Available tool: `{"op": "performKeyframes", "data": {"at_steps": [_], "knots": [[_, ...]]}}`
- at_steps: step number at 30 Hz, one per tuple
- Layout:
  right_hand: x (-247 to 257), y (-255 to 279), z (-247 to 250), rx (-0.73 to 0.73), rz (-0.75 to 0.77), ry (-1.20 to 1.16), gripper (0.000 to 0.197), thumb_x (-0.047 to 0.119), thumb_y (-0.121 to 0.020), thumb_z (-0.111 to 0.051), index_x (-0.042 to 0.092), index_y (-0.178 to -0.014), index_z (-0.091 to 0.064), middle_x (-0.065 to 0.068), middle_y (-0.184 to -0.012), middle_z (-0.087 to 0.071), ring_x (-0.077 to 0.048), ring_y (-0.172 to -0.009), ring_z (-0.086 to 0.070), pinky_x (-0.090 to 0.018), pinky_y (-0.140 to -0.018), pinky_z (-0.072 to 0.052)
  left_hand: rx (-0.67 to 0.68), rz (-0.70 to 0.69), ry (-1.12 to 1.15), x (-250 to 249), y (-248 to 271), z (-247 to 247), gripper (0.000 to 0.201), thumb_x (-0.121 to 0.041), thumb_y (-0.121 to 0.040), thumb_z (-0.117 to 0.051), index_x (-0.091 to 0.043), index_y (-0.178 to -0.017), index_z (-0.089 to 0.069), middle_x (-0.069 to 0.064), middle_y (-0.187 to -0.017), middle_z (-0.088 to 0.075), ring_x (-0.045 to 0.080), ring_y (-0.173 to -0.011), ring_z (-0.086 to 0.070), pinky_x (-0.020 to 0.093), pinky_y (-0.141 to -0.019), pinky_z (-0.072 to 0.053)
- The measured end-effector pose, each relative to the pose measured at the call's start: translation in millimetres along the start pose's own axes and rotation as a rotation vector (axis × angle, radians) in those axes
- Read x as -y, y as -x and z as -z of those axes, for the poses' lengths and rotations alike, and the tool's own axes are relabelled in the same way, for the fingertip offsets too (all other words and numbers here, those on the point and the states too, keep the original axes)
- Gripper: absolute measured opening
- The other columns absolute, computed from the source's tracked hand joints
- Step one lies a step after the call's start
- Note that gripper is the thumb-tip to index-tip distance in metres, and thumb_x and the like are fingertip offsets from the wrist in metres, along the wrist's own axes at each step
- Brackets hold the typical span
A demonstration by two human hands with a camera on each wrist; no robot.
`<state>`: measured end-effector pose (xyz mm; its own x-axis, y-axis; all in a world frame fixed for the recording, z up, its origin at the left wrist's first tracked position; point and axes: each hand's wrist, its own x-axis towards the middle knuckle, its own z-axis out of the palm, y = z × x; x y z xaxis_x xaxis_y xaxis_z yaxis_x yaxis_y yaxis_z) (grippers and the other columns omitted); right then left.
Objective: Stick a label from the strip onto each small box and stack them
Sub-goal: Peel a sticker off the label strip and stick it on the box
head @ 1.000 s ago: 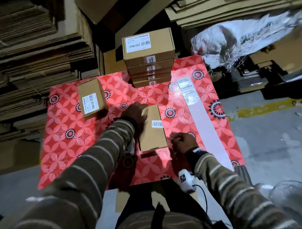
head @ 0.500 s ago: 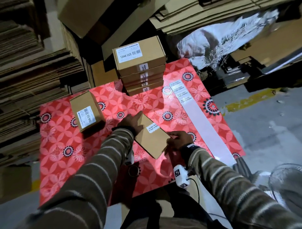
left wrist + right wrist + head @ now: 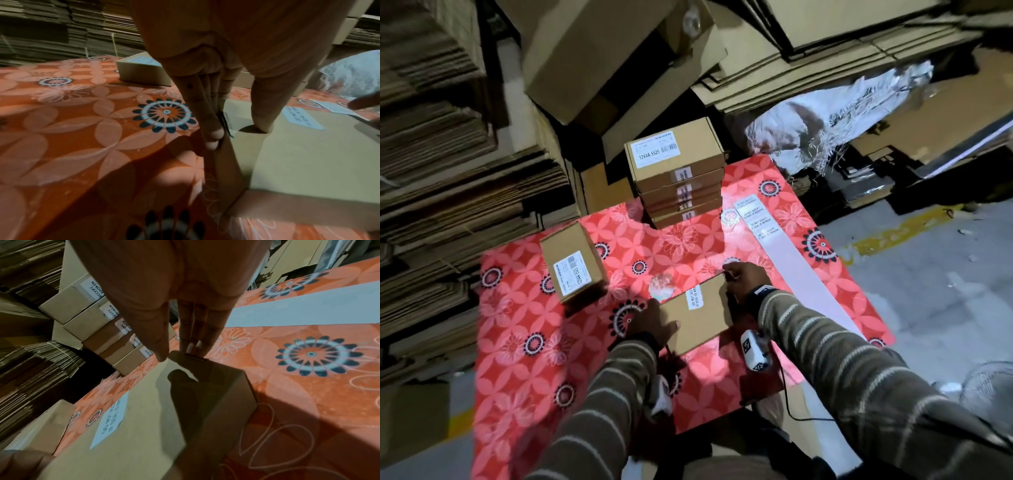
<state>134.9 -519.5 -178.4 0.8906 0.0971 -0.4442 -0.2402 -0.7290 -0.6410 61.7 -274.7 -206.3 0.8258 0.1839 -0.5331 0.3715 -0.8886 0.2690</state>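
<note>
A small brown box (image 3: 705, 320) with a white seal label (image 3: 697, 296) on top lies crosswise on the red flowered cloth (image 3: 524, 342). My left hand (image 3: 661, 325) grips its near left end, fingers (image 3: 212, 129) against the side and thumb on the top face (image 3: 308, 154). My right hand (image 3: 732, 277) pinches the far right corner between thumb and fingers (image 3: 193, 345). A stack of several labelled boxes (image 3: 678, 178) stands at the back. The white label strip (image 3: 791, 270) lies to the right, with labels (image 3: 755, 219) left at its far end.
Another small box (image 3: 573, 270) with a barcode label lies at the left of the cloth. Piles of flat cardboard (image 3: 448, 171) and big cartons (image 3: 602, 58) close in behind and to the left. Grey floor (image 3: 928, 291) lies to the right.
Both hands have turned the small box counterclockwise from lengthwise to crosswise, so its label now faces the far side. The right hand moved from the near corner to the far corner.
</note>
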Motion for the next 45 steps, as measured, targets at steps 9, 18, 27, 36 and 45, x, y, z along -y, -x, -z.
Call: {"op": "performKeyframes", "data": {"at_steps": [9, 18, 27, 36, 45], "knots": [[-14, 6, -4, 0.027, 0.024, 0.112, 0.037, 0.018, -0.083, -0.06, 0.018, -0.12, -0.063, -0.011, -0.11, -0.07, -0.031, -0.099, -0.065, -0.035, -0.082, -0.054, -0.034, 0.12, 0.221, 29, -10, -19, 0.057, -0.056, -0.069, -0.067, -0.018, -0.112, -0.07, 0.005, -0.106, -0.073, 0.024, -0.098, -0.067, 0.036, -0.088, -0.053], [-3, 12, 4, -0.163, 0.075, -0.052, 0.047, 0.029, -0.088, -0.062, 0.015, -0.132, -0.056, -0.012, -0.112, -0.067, -0.031, -0.103, -0.064, -0.035, -0.086, -0.05, -0.159, 0.095, 0.492, -4, 16, 14, 0.047, -0.06, -0.081, -0.065, -0.014, -0.089, -0.062, 0.009, -0.081, -0.064, 0.026, -0.082, -0.061, 0.029, -0.075, -0.044], [-1, 22, 28, -0.315, 0.159, -0.394, 0.037, 0.061, -0.077, -0.061, 0.028, -0.091, -0.056, -0.001, -0.082, -0.071, -0.023, -0.076, -0.067, -0.04, -0.07, -0.055, -0.351, 0.044, 0.759, -5, 18, 35, 0.06, -0.076, -0.078, -0.054, -0.018, -0.068, -0.047, 0.01, -0.062, -0.066, 0.028, -0.066, -0.071, 0.045, -0.07, -0.057], [-50, 57, 19, -0.209, 0.209, -0.395, 0.029, 0.005, -0.076, -0.077, 0.018, -0.086, -0.052, 0.001, -0.08, -0.065, -0.016, -0.081, -0.071, -0.028, -0.068, -0.054, -0.325, -0.081, 0.66, 5, 64, 3, 0.035, -0.001, -0.069, -0.085, -0.02, -0.062, -0.057, 0.003, -0.066, -0.063, 0.017, -0.068, -0.063, 0.032, -0.073, -0.052], [-81, 73, 5, -0.082, 0.144, -0.288, 0.052, 0.002, -0.077, -0.072, 0.02, -0.122, -0.055, 0.0, -0.089, -0.066, -0.022, -0.082, -0.067, -0.024, -0.064, -0.049, -0.292, -0.009, 0.667, 15, 69, -40, 0.034, 0.003, -0.066, -0.081, -0.022, -0.056, -0.061, 0.005, -0.069, -0.069, 0.02, -0.068, -0.065, 0.038, -0.069, -0.055]]}}
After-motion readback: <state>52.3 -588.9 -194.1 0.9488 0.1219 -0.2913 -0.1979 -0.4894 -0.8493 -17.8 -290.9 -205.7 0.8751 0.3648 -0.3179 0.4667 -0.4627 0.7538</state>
